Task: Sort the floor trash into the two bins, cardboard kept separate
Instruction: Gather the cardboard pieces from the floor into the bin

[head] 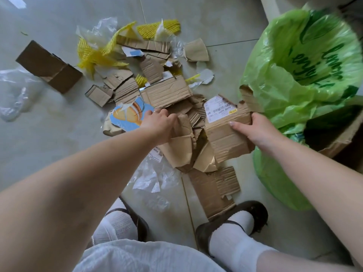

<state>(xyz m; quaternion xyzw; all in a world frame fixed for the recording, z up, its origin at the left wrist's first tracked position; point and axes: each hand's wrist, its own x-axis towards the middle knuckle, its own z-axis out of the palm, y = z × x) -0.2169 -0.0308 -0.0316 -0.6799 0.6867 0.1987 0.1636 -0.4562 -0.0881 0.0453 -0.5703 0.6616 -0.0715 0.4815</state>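
Torn cardboard pieces lie in a heap on the tiled floor. My right hand (253, 130) grips a labelled cardboard piece (222, 134) by its right edge, thumb on top. My left hand (161, 126) grips a crumpled brown cardboard piece (180, 146) at the middle of the heap. A bin lined with a green plastic bag (298, 75) stands to the right. Behind it a cardboard box (337, 138) sits at the right edge, its inside dark.
Yellow foam netting (92, 54), clear plastic wrap (15, 91) and a blue printed carton scrap (127, 114) lie among the cardboard. A folded brown box (49, 65) sits at the left. More flat cardboard (214, 191) lies by my shoes (231, 222).
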